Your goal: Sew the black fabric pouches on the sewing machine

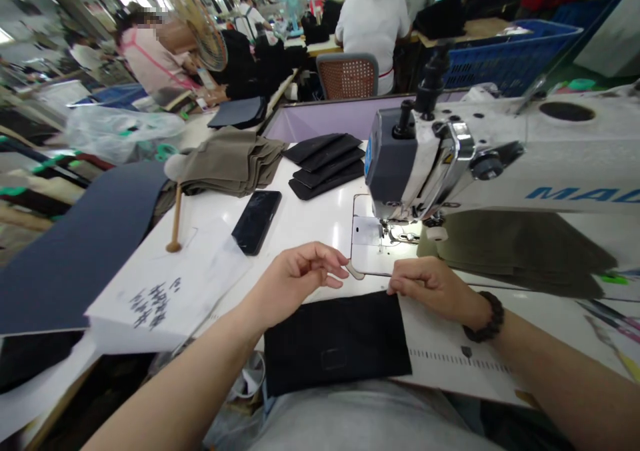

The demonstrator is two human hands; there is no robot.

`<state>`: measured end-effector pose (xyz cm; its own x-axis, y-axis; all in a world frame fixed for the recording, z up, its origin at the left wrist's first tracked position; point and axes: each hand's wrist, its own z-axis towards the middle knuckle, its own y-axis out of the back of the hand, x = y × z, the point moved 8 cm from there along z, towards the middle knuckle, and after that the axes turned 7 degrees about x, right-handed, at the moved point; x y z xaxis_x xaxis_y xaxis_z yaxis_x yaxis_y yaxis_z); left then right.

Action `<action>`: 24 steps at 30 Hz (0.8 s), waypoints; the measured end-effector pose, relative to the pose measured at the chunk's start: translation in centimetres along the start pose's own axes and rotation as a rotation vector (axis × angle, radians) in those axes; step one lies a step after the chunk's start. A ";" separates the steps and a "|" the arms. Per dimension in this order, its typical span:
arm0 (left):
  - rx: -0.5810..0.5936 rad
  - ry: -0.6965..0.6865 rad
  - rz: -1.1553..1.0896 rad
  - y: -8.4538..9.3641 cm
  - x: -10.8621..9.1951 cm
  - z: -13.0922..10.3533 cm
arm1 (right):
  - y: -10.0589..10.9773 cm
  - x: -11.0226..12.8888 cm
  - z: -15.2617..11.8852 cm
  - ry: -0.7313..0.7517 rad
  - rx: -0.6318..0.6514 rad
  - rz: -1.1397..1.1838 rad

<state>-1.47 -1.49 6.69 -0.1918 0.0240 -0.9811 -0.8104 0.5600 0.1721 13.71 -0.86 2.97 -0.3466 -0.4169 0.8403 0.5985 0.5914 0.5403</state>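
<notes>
Plain black, that cloth (345,328) — just a thin, paler rectangle (333,359) marked on it. The sewing machine (575,151) I'm looking at is white and dark grey with blue lettering (575,194); the tabletop (320,218) is white, with a row of black ruler ticks (450,356). The left-hand fabric stack (233,161) is greyish brown (muddy, I'd say), the paper (200,284) white with black handwriting (153,304), the basket (500,64) blue, the chair back (349,78) rust-brown weave framed in grey.

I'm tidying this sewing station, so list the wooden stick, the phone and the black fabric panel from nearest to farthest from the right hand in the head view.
From the right hand:
1. Black fabric panel: its top right corner is at the fingertips.
2. Phone: off to the left.
3. Wooden stick: farther left, past the phone.
</notes>
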 end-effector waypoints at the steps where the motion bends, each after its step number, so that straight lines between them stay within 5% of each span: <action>1: 0.030 -0.005 0.063 -0.3 -0.1 -0.1 | 0.0 -0.2 0.0 -0.038 -0.016 -0.016; 8: 0.574 0.015 0.807 -6.8 0.1 -3.1 | 1.1 -1.7 -0.3 -0.135 -0.156 -0.087; 14: 0.548 -0.037 1.207 -8.4 1.9 -4.5 | 1.0 -1.6 -0.3 -0.112 -0.140 -0.091; 18: 0.444 -0.029 1.006 -7.0 1.5 -5.0 | 1.2 -1.5 -0.4 -0.076 -0.149 0.015; 22: 0.124 0.127 0.423 -2.2 0.4 -4.4 | 0.4 -1.4 -0.5 -0.012 -0.032 0.244; 24: 0.064 0.158 0.086 -0.9 0.4 -4.0 | -0.1 -1.3 -0.6 0.004 0.034 0.343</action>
<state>-2.98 -5.29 6.45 -0.3473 -0.0535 -0.9362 -0.7515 0.6131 0.2437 14.51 -0.78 1.79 -0.1262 -0.1922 0.9732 0.6551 0.7206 0.2272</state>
